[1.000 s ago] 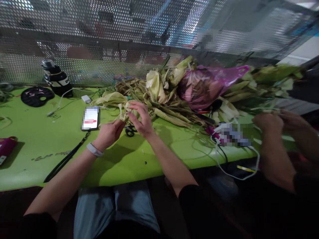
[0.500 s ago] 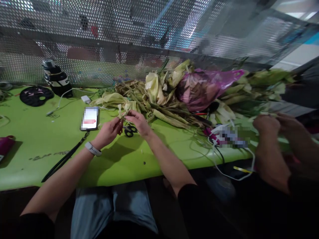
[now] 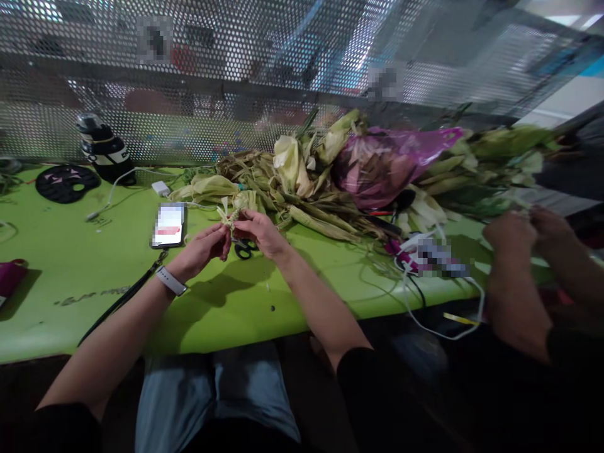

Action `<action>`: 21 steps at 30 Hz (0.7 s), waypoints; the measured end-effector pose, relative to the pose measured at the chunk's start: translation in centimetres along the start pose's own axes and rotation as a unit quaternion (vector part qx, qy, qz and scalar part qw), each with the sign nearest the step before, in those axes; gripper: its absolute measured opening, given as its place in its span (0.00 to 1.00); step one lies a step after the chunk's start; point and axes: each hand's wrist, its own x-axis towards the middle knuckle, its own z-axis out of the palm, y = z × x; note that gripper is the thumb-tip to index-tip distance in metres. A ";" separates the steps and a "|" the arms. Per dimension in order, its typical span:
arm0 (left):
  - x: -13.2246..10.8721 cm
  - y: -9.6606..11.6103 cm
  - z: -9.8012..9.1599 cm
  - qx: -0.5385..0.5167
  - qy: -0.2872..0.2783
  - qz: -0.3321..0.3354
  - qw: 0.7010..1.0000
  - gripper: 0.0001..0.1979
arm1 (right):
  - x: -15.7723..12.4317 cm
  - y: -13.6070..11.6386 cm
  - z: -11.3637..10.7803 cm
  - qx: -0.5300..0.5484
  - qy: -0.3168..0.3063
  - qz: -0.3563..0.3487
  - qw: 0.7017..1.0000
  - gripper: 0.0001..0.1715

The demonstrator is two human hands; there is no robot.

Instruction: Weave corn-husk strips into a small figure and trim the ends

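Note:
Between my two hands is a small pale piece of corn husk (image 3: pixel 228 218), with a strip sticking up from it. My left hand (image 3: pixel 204 249), with a white watch band on the wrist, pinches it from the left. The fingertips of my right hand (image 3: pixel 264 234) close on its other side. Black-handled scissors (image 3: pixel 243 248) lie on the green table just under my right hand, partly covered by it. Behind my hands spreads a heap of corn husks (image 3: pixel 302 207), some pale green, others dry and brown.
A phone (image 3: pixel 168 225) with a dark strap lies left of my hands. Further back stand a black bottle (image 3: pixel 107 154) and a black palette-shaped item (image 3: pixel 67 183). A pink plastic bag (image 3: pixel 377 167) rests among the husks. At right, a co-worker's hands (image 3: pixel 514 231) work near a white cable (image 3: pixel 404 299).
My fingers have shifted slightly around the husk piece, and its strip now stands more upright. The co-worker's hands have moved a little to the right.

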 end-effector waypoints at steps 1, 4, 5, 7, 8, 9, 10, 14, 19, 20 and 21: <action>0.0 0.0 -0.1 -0.024 -0.003 -0.005 1.000 0.11 | 0.0 0.0 0.0 0.002 -0.005 0.001 1.000 0.17; 0.1 0.2 -0.3 -0.108 -0.011 -0.035 0.994 0.12 | -0.2 -0.1 -0.3 0.011 -0.028 -0.003 1.000 0.19; 0.2 0.3 -0.4 -0.135 -0.016 -0.045 0.990 0.13 | -0.2 -0.1 -0.4 0.015 -0.037 -0.005 0.999 0.19; 0.2 0.6 -0.5 -0.186 -0.030 -0.066 0.980 0.15 | -0.2 0.0 -0.6 0.019 -0.052 -0.013 0.998 0.19; 0.2 0.7 -0.5 -0.209 -0.035 -0.073 0.975 0.16 | -0.2 0.0 -0.7 0.014 -0.058 -0.020 0.998 0.19; 0.1 0.9 -0.5 -0.228 -0.036 -0.080 0.970 0.16 | -0.2 0.1 -0.7 0.003 -0.061 -0.029 0.998 0.18; 0.1 1.0 -0.4 -0.242 -0.036 -0.087 0.966 0.16 | -0.2 0.2 -0.6 -0.013 -0.060 -0.040 0.997 0.18; 0.0 1.0 -0.1 -0.252 -0.031 -0.111 0.961 0.18 | -0.2 0.5 0.1 -0.066 -0.025 -0.061 0.996 0.21; 0.0 0.6 -0.2 -0.223 -0.046 -0.135 0.964 0.14 | -0.2 0.7 0.7 -0.067 0.011 -0.080 0.994 0.26; 0.0 0.6 -0.2 -0.216 -0.047 -0.134 0.966 0.12 | -0.2 0.8 0.8 -0.065 0.013 -0.084 0.994 0.26; 0.0 0.6 -0.3 -0.209 -0.046 -0.132 0.968 0.11 | -0.1 0.9 0.8 -0.063 0.014 -0.088 0.994 0.26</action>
